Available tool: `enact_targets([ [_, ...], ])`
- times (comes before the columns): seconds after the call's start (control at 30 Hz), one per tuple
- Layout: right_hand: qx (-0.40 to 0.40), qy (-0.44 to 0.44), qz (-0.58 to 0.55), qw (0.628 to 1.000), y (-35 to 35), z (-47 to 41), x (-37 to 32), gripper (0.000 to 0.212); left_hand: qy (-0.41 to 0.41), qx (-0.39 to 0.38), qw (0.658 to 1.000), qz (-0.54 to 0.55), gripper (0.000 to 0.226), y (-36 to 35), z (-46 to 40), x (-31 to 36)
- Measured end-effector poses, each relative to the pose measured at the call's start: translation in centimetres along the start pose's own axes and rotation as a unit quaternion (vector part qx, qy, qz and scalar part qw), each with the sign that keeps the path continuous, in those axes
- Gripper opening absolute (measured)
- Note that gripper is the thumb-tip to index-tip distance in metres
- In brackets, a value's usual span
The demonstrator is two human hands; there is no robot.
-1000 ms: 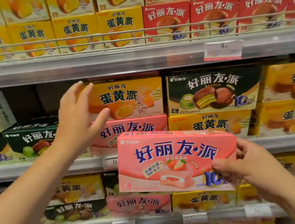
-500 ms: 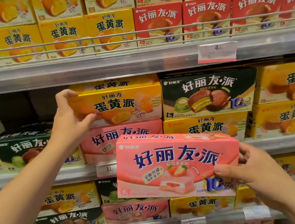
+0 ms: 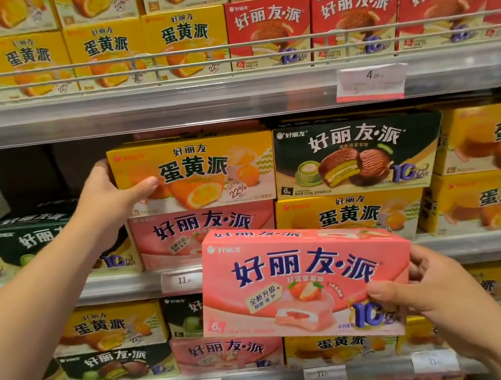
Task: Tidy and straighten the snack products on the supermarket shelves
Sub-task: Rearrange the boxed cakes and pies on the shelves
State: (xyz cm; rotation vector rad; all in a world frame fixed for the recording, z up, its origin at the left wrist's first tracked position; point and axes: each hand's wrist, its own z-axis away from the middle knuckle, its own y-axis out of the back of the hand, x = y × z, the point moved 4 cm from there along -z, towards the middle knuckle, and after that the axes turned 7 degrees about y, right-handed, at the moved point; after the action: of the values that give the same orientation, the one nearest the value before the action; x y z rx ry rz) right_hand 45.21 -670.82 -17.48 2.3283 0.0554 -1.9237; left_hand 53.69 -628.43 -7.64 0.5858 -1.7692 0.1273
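My right hand (image 3: 431, 289) grips the right end of a pink strawberry pie box (image 3: 297, 281), held in front of the shelves, front face toward me. My left hand (image 3: 108, 197) grips the left end of a yellow egg-yolk pie box (image 3: 203, 171) on the middle shelf, thumb across its front and fingers round its side. That yellow box lies on top of another pink box (image 3: 197, 235) on the same shelf.
A dark green matcha pie box (image 3: 359, 155) sits on a yellow box (image 3: 349, 216) right of the stack. Green boxes (image 3: 35, 239) stand to its left, with a dark gap above them. The top shelf (image 3: 162, 105) carries yellow and red boxes behind a wire rail. Lower shelves hold mixed boxes.
My left hand went from hovering open before the yellow box to gripping its left end. The pink box in my right hand stayed roughly where it was.
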Motion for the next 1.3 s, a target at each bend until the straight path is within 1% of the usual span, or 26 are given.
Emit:
enact_targets([
  [0.07, -0.007, -0.001, -0.001, 1.000, 0.1, -0.2, 0.1, 0.070, 0.002, 0.026, 1.000, 0.008, 0.071, 0.3, 0.5, 0.1],
  [0.17, -0.013, 0.006, 0.009, 1.000, 0.1, -0.2, 0.1, 0.072, -0.028, 0.063, 0.997, -0.018, 0.066, 1.5, 2.0, 0.2],
  [0.23, -0.016, 0.015, 0.019, 1.000, 0.0, -0.2, 0.1, 0.074, -0.043, 0.083, 0.995, -0.031, 0.068, 3.0, 3.3, 0.0],
  [0.37, -0.026, 0.030, 0.007, 0.999, -0.7, -0.7, -0.2, 0.074, -0.039, 0.085, 0.996, -0.003, 0.071, 6.5, 5.8, -1.1],
  [0.43, -0.029, 0.044, 0.002, 0.999, -1.5, -0.9, -0.9, 0.072, -0.037, 0.089, 0.995, -0.003, 0.069, 8.2, 6.8, -2.0],
  [0.6, -0.039, 0.106, 0.018, 0.993, -3.9, -2.0, -3.8, 0.056, -0.031, 0.108, 0.994, -0.006, 0.073, 12.6, 7.8, -3.6],
  [0.67, -0.035, 0.126, 0.036, 0.991, -4.8, -2.5, -5.0, 0.058, -0.028, 0.096, 0.995, 0.001, 0.075, 14.4, 7.9, -4.6],
  [0.77, -0.032, 0.145, 0.019, 0.989, -6.4, -3.7, -6.9, 0.058, -0.025, 0.070, 0.997, -0.013, 0.076, 16.6, 8.1, -6.4],
  [0.83, -0.027, 0.150, 0.022, 0.988, -7.9, -4.3, -8.1, 0.057, -0.015, 0.052, 0.999, -0.001, 0.077, 17.5, 8.1, -8.0],
  [0.93, -0.015, 0.164, 0.017, 0.986, -10.5, -4.8, -9.7, 0.065, -0.011, 0.018, 1.000, -0.008, 0.071, 18.4, 7.7, -9.9],
  [1.03, -0.010, 0.164, 0.032, 0.986, -13.1, -5.5, -10.8, 0.066, -0.007, -0.023, 1.000, -0.014, 0.069, 19.1, 6.9, -11.8],
  [1.1, 0.008, 0.169, 0.052, 0.984, -14.4, -6.0, -11.4, 0.059, 0.003, -0.051, 0.999, -0.001, 0.072, 19.1, 6.5, -13.1],
  [1.2, 0.045, 0.171, 0.058, 0.983, -15.5, -6.8, -12.2, 0.040, 0.020, -0.075, 0.997, -0.004, 0.077, 18.6, 6.2, -14.6],
  [1.3, 0.079, 0.176, 0.061, 0.979, -16.4, -7.5, -12.7, 0.038, 0.028, -0.099, 0.995, 0.008, 0.075, 17.8, 5.9, -15.1],
])
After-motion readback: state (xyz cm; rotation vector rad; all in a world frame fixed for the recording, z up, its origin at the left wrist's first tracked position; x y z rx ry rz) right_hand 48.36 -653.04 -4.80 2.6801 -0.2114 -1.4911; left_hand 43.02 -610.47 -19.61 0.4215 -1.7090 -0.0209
